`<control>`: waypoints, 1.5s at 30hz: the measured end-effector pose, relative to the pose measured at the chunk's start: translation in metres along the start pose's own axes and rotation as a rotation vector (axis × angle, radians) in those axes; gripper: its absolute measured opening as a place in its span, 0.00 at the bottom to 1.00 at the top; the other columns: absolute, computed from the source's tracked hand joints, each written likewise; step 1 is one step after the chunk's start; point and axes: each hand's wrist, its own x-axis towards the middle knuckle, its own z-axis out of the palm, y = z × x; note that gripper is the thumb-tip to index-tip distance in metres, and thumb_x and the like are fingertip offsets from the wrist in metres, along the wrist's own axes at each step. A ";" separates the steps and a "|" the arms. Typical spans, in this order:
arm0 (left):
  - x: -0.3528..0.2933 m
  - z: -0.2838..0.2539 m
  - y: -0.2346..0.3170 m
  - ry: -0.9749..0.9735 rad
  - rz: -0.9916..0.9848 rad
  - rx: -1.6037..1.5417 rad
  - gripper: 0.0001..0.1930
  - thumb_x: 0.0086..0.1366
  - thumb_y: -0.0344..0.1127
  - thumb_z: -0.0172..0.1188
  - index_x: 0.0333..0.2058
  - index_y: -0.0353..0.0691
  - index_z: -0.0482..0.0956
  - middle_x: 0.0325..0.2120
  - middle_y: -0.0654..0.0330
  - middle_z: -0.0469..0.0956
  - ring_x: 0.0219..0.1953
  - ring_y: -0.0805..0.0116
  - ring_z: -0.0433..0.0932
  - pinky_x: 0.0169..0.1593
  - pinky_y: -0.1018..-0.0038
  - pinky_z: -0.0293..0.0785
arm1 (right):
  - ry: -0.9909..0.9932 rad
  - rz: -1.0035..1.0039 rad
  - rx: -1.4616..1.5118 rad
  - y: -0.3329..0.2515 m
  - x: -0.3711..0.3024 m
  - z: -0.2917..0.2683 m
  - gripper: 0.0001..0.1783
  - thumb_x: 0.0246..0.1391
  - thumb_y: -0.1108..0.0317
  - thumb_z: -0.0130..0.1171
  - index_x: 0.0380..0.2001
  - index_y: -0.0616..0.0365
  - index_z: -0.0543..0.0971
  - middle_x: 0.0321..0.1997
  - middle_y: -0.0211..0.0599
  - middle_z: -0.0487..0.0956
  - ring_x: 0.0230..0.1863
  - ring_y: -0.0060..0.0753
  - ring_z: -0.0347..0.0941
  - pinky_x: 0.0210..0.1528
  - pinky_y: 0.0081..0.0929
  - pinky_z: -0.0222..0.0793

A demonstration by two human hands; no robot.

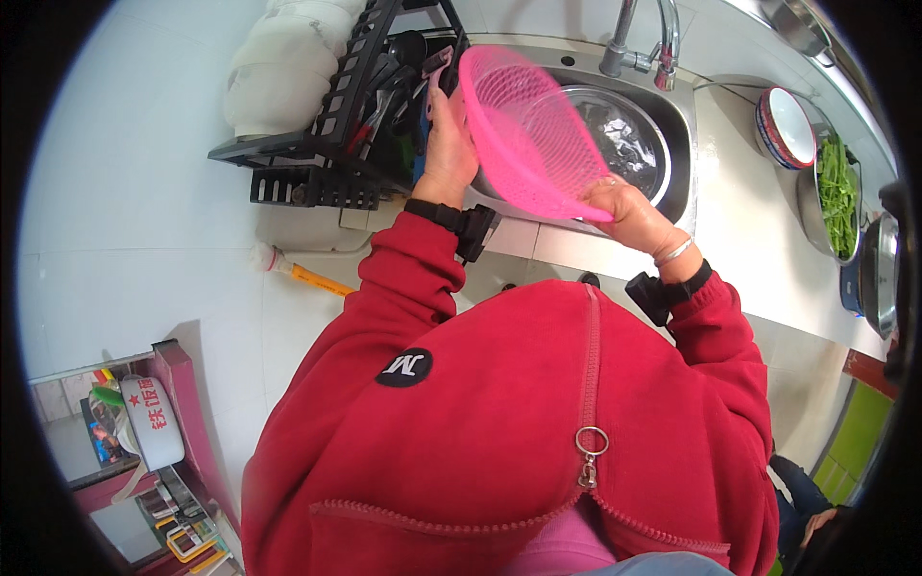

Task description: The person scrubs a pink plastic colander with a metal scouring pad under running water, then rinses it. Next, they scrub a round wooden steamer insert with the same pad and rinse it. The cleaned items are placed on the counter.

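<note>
A pink plastic colander (528,144) is tilted over the steel sink (684,144), its mesh side facing me. My right hand (629,213) is closed on the near right rim. Against the colander's left side, my left hand (449,149) grips it; some of those fingers are hidden by the wall of the colander. No food shows inside it. Below and behind it, a round steel basin (663,158) with water sits in the sink, partly covered from view by the colander.
A black dish rack (336,125) with stacked white bowls (288,67) and utensils stands left of the sink, close to my left hand. The faucet (624,58) rises behind. Rightward are bowls (788,130) and a steel dish of green vegetables (837,197). Another person's hand (818,523) shows lower right.
</note>
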 end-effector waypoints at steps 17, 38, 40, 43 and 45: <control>-0.007 -0.014 -0.014 0.017 -0.095 0.201 0.35 0.49 0.14 0.43 0.60 0.37 0.54 0.45 0.47 0.72 0.44 0.57 0.75 0.48 0.65 0.72 | 0.231 -0.064 -0.910 0.031 -0.010 0.014 0.20 0.43 0.70 0.51 0.43 0.45 0.76 0.53 0.28 0.69 0.59 0.30 0.60 0.64 0.50 0.45; -0.005 -0.009 -0.029 0.262 0.117 0.357 0.24 0.49 0.17 0.44 0.49 0.36 0.67 0.40 0.59 0.73 0.38 0.70 0.73 0.41 0.76 0.70 | 0.549 0.673 0.037 0.084 -0.040 0.042 0.34 0.50 0.51 0.57 0.56 0.59 0.64 0.51 0.53 0.72 0.45 0.43 0.74 0.46 0.32 0.68; 0.000 -0.012 -0.048 0.270 0.140 0.456 0.22 0.50 0.19 0.45 0.46 0.35 0.69 0.38 0.60 0.74 0.36 0.70 0.72 0.39 0.77 0.69 | 0.557 0.749 0.244 0.099 -0.034 0.045 0.34 0.52 0.52 0.57 0.56 0.61 0.63 0.48 0.52 0.73 0.46 0.41 0.73 0.47 0.30 0.67; 0.009 -0.012 -0.072 0.367 0.147 0.462 0.21 0.50 0.21 0.45 0.46 0.35 0.69 0.37 0.61 0.75 0.36 0.70 0.72 0.39 0.77 0.68 | 0.532 0.705 0.173 0.116 -0.023 0.041 0.32 0.53 0.55 0.57 0.56 0.62 0.63 0.49 0.52 0.73 0.50 0.37 0.70 0.50 0.29 0.66; 0.013 -0.014 -0.077 0.302 0.078 0.473 0.20 0.51 0.21 0.47 0.46 0.34 0.70 0.36 0.62 0.74 0.34 0.72 0.73 0.35 0.77 0.69 | 0.581 0.625 -0.029 0.125 -0.018 0.030 0.31 0.47 0.54 0.60 0.50 0.63 0.70 0.48 0.55 0.74 0.49 0.51 0.71 0.50 0.36 0.67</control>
